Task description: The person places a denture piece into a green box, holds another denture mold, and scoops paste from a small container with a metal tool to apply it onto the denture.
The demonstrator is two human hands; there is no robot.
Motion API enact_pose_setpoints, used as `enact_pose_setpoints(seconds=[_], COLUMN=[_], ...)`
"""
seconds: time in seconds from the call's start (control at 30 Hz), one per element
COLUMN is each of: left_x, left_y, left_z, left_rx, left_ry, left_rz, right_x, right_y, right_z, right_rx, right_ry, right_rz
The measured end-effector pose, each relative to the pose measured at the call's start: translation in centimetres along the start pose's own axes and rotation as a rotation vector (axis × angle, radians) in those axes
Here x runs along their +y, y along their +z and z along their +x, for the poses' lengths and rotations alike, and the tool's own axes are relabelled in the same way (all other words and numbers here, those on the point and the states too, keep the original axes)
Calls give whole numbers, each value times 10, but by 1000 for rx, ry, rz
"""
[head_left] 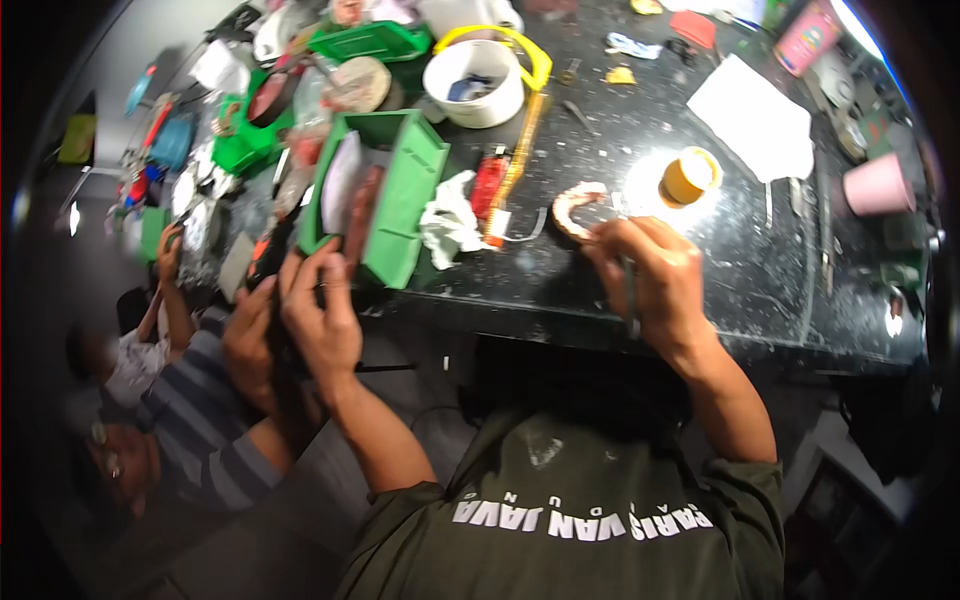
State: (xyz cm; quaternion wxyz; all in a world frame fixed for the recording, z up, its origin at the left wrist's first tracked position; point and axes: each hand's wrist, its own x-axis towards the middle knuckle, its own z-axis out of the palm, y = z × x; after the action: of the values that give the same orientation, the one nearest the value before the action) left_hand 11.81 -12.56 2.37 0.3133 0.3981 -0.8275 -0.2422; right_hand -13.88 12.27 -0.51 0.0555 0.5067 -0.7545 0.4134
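My left hand (325,315) is closed on the near edge of a green plastic bin (408,200), which sits tilted at the table's front edge. Inside the bin are a whitish flat piece (342,185) and a reddish-brown one (363,215). Over the table, my right hand (650,275) grips a thin metal hand tool (630,295), its lower end sticking out below the fingers. Just left of those fingers lies a pinkish horseshoe-shaped dental piece (568,210); whether they touch it I cannot tell. A small yellow-orange cup (690,175) stands beyond the right hand under bright light.
Crumpled white tissue (452,220), a red lighter (489,182) and a white tub (474,85) with a yellow handle are near the bin. White paper (755,118) and a pink cup (878,185) are at right. At left, a co-worker's hand (250,335) is close to my left hand.
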Motion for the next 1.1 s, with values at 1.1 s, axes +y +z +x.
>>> enact_pose_setpoints(seconds=[1.1], left_x=[-4], left_y=[37], left_z=[-30], left_rx=[548], left_ry=[380], left_rz=[-158], right_x=[-7], right_y=[-7], right_z=[-23], right_rx=[-6], right_ry=[-22], right_rz=[32])
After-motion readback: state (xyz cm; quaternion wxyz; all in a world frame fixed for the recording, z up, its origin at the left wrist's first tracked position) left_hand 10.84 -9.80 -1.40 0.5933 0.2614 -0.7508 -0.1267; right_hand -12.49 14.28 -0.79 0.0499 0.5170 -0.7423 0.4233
